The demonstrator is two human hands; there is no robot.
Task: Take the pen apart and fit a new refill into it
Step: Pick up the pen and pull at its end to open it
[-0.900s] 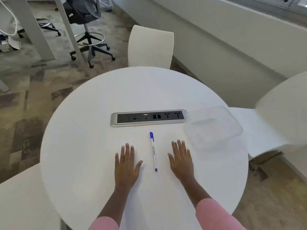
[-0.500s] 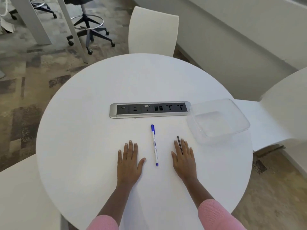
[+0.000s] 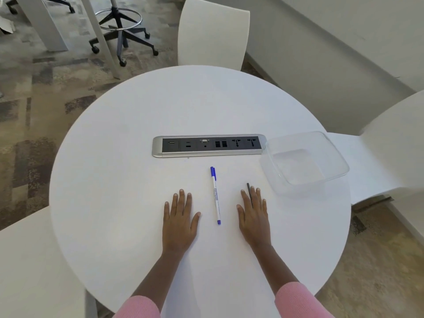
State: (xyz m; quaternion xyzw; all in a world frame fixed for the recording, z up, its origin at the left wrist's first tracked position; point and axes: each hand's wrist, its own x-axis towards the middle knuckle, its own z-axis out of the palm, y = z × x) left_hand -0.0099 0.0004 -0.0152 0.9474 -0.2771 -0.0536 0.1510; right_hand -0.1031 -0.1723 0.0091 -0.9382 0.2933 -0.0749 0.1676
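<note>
A white pen [image 3: 215, 196] with a blue cap and a blue end plug lies on the round white table [image 3: 114, 180], cap pointing away from me. My left hand [image 3: 180, 222] rests flat on the table to the pen's left, fingers straight. To the pen's right my right hand [image 3: 253, 216] also lies flat. A thin dark refill [image 3: 249, 192] shows between the fingers of my right hand, its far end sticking out past the fingertips. Neither hand touches the pen.
A silver power and socket strip [image 3: 208, 146] is set into the table beyond the pen. A clear plastic container [image 3: 305, 162] stands at the right. White chairs [image 3: 213, 33] ring the table, and an office chair base [image 3: 121, 31] stands on the carpet behind.
The view has tilted down, so everything sits higher in frame. The dark refill came into view at my right hand's fingers. Both hands stay flat beside the pen.
</note>
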